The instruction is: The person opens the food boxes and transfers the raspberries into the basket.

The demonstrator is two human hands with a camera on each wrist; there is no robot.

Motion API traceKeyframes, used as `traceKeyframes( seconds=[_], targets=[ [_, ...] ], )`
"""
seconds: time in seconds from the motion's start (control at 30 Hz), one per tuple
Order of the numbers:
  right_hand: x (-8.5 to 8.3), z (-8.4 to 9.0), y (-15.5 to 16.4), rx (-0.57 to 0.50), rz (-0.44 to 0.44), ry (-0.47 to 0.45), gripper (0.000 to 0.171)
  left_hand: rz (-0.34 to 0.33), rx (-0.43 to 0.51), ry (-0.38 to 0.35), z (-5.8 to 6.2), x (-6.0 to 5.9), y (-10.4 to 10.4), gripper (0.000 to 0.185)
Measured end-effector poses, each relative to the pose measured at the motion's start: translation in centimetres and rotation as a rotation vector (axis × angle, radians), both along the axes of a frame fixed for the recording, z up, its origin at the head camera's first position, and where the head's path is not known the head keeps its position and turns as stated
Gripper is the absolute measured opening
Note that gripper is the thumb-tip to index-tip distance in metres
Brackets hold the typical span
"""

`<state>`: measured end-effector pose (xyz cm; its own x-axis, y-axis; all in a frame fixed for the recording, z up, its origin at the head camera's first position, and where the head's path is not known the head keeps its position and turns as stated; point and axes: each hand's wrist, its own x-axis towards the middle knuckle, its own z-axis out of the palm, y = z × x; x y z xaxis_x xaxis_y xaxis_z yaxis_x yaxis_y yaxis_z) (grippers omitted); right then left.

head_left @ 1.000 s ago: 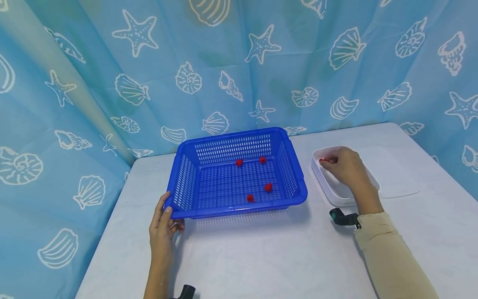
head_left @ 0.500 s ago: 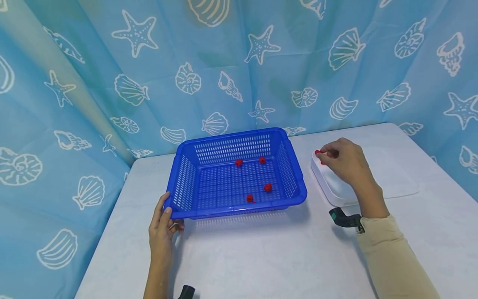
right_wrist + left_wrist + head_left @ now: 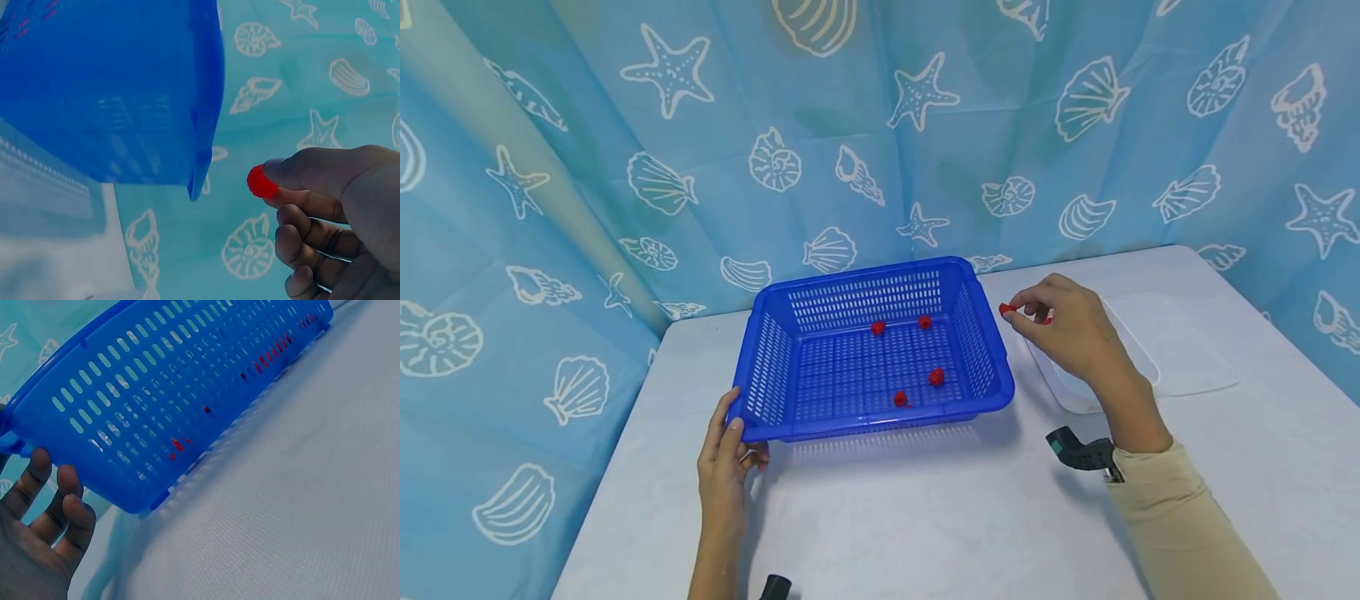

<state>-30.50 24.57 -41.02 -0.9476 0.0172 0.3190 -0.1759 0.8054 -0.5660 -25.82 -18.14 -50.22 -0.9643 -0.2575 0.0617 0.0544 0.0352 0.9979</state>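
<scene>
A blue plastic basket (image 3: 868, 417) with slotted walls stands on the table, several red raspberries lying on its floor; one raspberry (image 3: 937, 377) is near its right side. My left hand (image 3: 724, 467) holds the basket's near left corner by the rim, some fingers loosely bent below the rim in the left wrist view. Just outside the basket's right wall, my right hand (image 3: 1071, 333) pinches a raspberry (image 3: 261, 182) between thumb and index finger. A white tray (image 3: 1138, 354) lies under this hand, partly hidden by it. Some red shows between the fingers, probably a raspberry in the tray.
A translucent lid-like sheet (image 3: 1187, 342) lies right of the tray on the white-covered table (image 3: 925, 517). A blue curtain (image 3: 865, 108) with shell prints hangs behind the table and along its left side. Black wrist camera mounts (image 3: 1078, 450) stick out from both wrists.
My right hand has lifted a raspberry out of the white tray and moved left with it towards the basket. My left hand and the basket have stayed in place.
</scene>
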Motion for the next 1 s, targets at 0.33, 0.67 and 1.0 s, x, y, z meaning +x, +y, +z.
traceKeyframes(
  seconds=[0.33, 0.67, 1.0],
  targets=[
    [0.6, 0.2, -1.8, 0.0, 0.041, -0.008, 0.023, -0.008, 0.007, 0.016, -0.1, 0.0, -0.1, 0.045],
    [0.8, 0.3, -2.6, -0.013, 0.087, -0.013, 0.024, -0.009, 0.009, 0.018, -0.2, 0.0, -0.1, 0.045],
    [0.2, 0.0, 0.4, 0.004, 0.029, 0.084, 0.016, -0.025, 0.015, 0.037, -0.1, 0.0, -0.2, 0.044]
  ],
)
